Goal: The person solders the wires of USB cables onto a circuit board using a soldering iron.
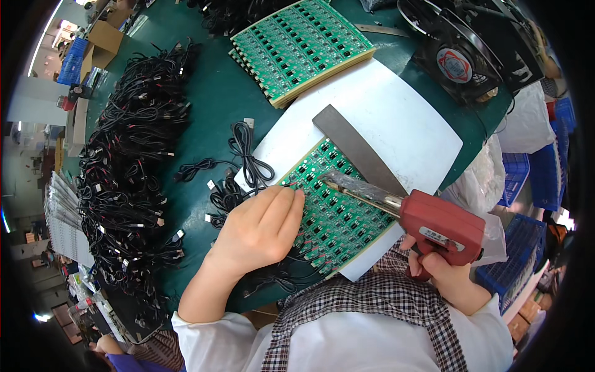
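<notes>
A red soldering gun [443, 224] is gripped in my right hand [441, 268], its long metal tip pointing left over a green circuit board panel [347, 217]. At the panel's left edge my left hand [257, 230] is closed in a pinch on a thin wire end of a black cable, mostly hidden by the fingers. Several black cables with red wires [313, 253] run from the panel's lower left edge. Across the panel's upper part lies a dark flat metal bar [356, 149]. Beneath them is a white board [412, 115]. Coiled black USB cables [248, 158] lie beyond my left hand.
A large heap of black cables [133, 139] fills the table's left side. A stack of green panels [304, 46] stands at the back, with a black fan [455, 65] at far right. Blue crates [511, 254] stand on the right. A co-worker's purple sleeve [133, 363] shows at lower left.
</notes>
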`<state>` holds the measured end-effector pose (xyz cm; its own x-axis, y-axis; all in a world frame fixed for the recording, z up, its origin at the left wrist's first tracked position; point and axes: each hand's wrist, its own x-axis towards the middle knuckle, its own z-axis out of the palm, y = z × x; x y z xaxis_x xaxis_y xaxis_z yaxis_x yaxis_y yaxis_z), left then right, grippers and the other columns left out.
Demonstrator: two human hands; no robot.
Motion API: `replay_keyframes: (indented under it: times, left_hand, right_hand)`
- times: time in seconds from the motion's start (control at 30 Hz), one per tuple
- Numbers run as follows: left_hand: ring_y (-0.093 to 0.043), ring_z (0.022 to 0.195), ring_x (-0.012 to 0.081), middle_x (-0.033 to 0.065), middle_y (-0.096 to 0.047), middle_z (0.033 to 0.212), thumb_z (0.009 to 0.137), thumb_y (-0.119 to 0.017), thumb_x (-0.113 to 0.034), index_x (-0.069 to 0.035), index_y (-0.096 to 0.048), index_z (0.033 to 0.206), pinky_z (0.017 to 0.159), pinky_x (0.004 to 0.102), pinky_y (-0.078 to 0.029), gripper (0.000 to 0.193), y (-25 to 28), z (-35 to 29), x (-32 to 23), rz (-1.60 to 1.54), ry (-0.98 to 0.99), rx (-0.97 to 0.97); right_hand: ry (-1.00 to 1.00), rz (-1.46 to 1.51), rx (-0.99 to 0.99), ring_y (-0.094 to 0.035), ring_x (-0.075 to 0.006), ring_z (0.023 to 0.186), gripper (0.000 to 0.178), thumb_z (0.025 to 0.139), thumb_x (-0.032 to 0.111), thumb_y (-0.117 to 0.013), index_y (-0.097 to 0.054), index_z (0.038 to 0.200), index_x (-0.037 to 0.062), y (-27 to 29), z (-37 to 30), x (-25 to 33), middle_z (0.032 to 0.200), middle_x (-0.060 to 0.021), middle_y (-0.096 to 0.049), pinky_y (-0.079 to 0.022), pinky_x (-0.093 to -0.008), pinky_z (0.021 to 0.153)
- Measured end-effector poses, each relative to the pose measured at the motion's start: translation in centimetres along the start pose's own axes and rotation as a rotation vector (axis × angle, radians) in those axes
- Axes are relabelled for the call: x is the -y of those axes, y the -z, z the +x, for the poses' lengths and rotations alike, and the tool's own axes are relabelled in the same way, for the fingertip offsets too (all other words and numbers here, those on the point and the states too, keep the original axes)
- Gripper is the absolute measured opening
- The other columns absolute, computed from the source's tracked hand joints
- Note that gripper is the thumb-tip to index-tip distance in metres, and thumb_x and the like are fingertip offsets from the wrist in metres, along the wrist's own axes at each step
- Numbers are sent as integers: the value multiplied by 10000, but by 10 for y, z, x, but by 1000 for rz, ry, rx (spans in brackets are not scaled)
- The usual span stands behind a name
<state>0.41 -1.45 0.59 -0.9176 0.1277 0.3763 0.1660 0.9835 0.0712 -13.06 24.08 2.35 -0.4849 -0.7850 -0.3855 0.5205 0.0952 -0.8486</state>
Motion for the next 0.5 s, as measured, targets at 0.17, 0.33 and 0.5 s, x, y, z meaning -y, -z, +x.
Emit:
replay_keyframes:
  times: [0.17,0.33,0.5]
  left_hand:
    - [-608,789,215,122,-592,839,654,-607,-40,72,-613,885,615,267,-522,257,-2,-1,-1,117,-61,40]
    - [-599,784,219,126,-589,837,652,-592,-46,75,-611,882,625,261,-520,261,-2,0,-3,156,-74,83]
    - [-589,774,225,127,-578,821,643,-594,-46,81,-609,879,626,260,-518,269,0,5,-8,201,-75,152]
  right_hand:
    - [-41,12,12,-537,-99,877,520,841,42,-610,-406,1319,14,-1,2,3,1091,-106,-582,-483,-241,718]
    - [-75,-130,-61,-548,-128,576,703,781,322,-720,-385,1316,15,-5,4,1,924,-140,-614,-469,-229,514]
    - [-19,-152,16,-539,-114,565,651,797,294,-687,-398,1311,18,-1,7,-4,832,-94,-597,-446,-227,501]
